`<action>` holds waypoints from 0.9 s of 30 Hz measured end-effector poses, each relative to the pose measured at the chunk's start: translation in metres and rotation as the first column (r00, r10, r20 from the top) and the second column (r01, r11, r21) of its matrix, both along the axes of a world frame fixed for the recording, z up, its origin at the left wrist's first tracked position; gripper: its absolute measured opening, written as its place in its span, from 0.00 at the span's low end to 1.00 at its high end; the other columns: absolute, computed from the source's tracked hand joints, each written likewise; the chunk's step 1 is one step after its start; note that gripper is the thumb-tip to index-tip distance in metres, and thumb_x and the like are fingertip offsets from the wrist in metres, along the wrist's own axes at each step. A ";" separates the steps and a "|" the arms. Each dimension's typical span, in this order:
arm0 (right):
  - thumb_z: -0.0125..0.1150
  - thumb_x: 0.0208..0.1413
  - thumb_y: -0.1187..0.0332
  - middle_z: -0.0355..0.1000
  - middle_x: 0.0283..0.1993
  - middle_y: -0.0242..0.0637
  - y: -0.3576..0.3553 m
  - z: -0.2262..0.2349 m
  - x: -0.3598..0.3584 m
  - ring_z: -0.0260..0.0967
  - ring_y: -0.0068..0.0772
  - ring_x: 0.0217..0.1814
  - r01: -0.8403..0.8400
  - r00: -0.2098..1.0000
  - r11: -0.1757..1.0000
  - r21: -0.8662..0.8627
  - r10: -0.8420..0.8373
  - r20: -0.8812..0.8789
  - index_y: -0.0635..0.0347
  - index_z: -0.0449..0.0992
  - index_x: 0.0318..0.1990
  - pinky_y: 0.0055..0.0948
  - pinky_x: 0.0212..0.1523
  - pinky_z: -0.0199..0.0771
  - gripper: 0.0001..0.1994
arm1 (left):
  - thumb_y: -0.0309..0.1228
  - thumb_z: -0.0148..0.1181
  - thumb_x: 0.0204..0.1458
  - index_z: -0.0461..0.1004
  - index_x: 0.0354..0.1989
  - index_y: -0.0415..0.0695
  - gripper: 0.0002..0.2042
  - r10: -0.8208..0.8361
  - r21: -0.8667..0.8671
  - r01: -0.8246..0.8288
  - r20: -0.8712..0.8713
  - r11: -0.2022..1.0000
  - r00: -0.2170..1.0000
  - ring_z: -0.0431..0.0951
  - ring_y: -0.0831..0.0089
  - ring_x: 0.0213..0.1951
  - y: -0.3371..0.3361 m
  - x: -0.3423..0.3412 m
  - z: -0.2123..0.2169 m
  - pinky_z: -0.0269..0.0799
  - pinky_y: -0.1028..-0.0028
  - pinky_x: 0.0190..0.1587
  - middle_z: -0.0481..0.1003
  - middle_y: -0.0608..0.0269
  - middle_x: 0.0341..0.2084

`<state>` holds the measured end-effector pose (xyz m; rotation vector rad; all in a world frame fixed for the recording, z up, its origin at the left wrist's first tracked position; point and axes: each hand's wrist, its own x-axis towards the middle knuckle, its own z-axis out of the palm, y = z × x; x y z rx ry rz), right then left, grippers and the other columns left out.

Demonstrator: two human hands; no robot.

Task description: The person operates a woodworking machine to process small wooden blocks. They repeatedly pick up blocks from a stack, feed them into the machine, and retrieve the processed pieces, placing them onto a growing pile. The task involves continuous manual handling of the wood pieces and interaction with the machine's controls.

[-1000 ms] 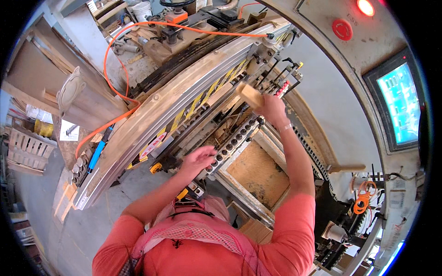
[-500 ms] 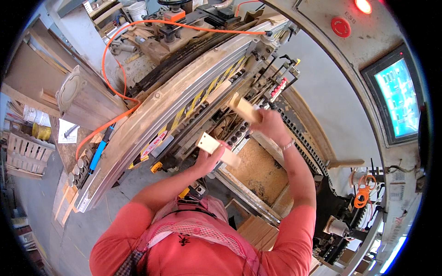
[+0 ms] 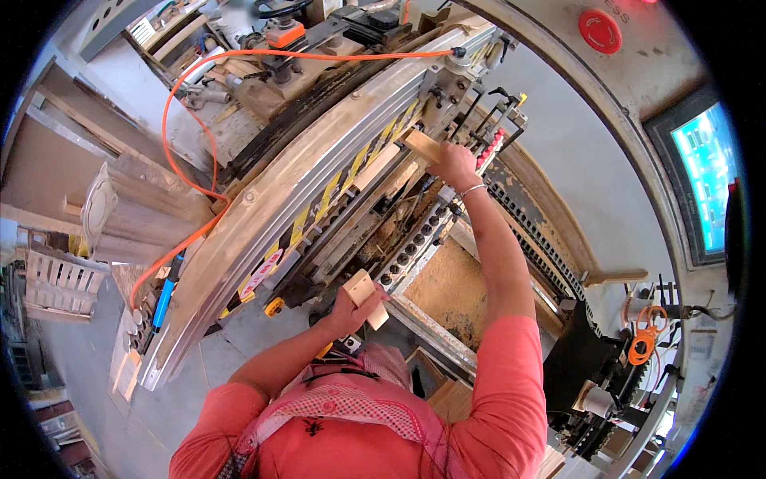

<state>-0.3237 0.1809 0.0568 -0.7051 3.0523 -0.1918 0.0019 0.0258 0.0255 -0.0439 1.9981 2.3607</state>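
My left hand [image 3: 349, 313] is closed round a short pale wooden block [image 3: 360, 287] with small holes near its end, close in front of my apron. Further off, my right arm stretches forward over the machine, and my right hand [image 3: 455, 166] grips the near end of another wooden block [image 3: 421, 145]. The far end of that block reaches toward the yellow-and-black striped edge of the machine beam [image 3: 339, 185]. Below my right hand runs a row of round black fittings [image 3: 410, 247]. The fingertips of both hands are partly hidden.
A sawdust-covered panel [image 3: 447, 286] lies inside the machine frame. An orange hose [image 3: 319, 56] loops over the beam. At right are a lit screen [image 3: 704, 180], a red stop button [image 3: 599, 31] and a black cable chain [image 3: 586, 347]. Red knobs [image 3: 490, 148] stand beside my right hand.
My right hand has moved forward with its wooden block, toward the striped beam. My left hand has drawn back toward my body with the other block, which is now turned.
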 end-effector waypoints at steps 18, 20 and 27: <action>0.60 0.44 0.50 0.74 0.33 0.49 -0.013 0.004 0.011 0.73 0.46 0.37 0.106 0.994 0.993 0.060 -0.107 0.016 0.65 0.72 0.35 0.38 0.35 0.73 0.23 | 0.28 0.45 0.55 0.69 0.34 0.40 0.07 -0.066 -0.067 0.070 0.060 0.995 0.996 0.73 0.75 0.32 -0.004 0.000 -0.001 0.69 0.74 0.37 0.73 0.61 0.30; 0.61 0.43 0.53 0.74 0.30 0.47 -0.012 0.001 0.010 0.73 0.45 0.35 0.098 0.995 0.994 0.045 -0.097 -0.025 0.64 0.73 0.33 0.38 0.35 0.73 0.20 | 0.26 0.47 0.54 0.69 0.33 0.39 0.05 -0.032 -0.016 0.033 0.042 0.999 0.999 0.72 0.79 0.30 0.000 -0.002 -0.005 0.68 0.76 0.34 0.73 0.63 0.28; 0.59 0.44 0.51 0.74 0.33 0.47 -0.012 0.002 0.006 0.73 0.46 0.37 0.094 0.993 0.991 0.091 -0.099 0.058 0.63 0.74 0.34 0.38 0.36 0.73 0.21 | 0.25 0.47 0.54 0.69 0.33 0.38 0.05 -0.068 0.029 0.068 0.005 0.997 0.998 0.73 0.79 0.31 -0.002 -0.004 -0.012 0.69 0.77 0.33 0.74 0.63 0.28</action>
